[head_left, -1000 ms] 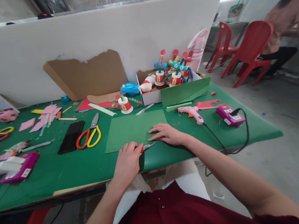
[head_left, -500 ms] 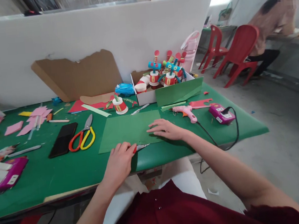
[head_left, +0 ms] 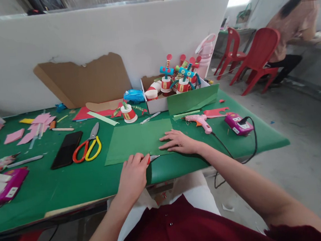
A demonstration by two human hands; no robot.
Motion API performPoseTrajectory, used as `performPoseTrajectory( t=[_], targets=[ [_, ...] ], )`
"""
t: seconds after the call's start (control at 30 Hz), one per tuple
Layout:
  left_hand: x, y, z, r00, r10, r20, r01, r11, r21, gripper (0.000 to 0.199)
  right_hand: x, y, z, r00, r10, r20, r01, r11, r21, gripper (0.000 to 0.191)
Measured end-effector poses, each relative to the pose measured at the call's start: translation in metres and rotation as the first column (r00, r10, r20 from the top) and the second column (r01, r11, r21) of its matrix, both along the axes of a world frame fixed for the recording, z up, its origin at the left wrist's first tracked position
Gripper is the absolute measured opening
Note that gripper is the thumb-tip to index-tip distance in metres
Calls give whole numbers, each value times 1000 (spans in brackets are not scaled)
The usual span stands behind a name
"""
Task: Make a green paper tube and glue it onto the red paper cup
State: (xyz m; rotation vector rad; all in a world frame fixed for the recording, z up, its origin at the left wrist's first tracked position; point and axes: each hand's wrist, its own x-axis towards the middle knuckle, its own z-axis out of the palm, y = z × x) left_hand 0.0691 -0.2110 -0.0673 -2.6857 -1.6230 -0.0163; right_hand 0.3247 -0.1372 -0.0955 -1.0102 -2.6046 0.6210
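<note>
My left hand (head_left: 133,171) is closed around a red-handled blade (head_left: 154,158) at the near edge of a sheet of green paper (head_left: 136,140). The blade's silver point faces right; most of the handle is hidden in my fingers, so I cannot tell whether it is a knife or scissors. My right hand (head_left: 178,142) lies flat on the sheet's right part with its fingers spread, pressing on the paper. Beyond the sheet stands a red and white paper-cup figure (head_left: 128,113) with folded green arms, beside a pen (head_left: 150,117).
Large scissors (head_left: 87,147) and a black phone (head_left: 67,150) lie left of the sheet. To the right are a pink glue gun (head_left: 199,121) and a purple power strip (head_left: 239,124) with a cable. A white box (head_left: 157,106) holds several cup figures. A person (head_left: 291,36) sits farther right.
My left hand has slid slightly to the right along the sheet's near edge, still gripping the red-handled blade. My right hand stays on the paper almost unchanged.
</note>
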Motion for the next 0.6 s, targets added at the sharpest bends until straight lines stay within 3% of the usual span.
performPoseTrajectory(
  t=[0.6],
  targets=[
    [0,4,1,999,-38,16,39,998,-40,40,0,-2,-1,1000,5,4,-5,1000,7,29]
  ],
)
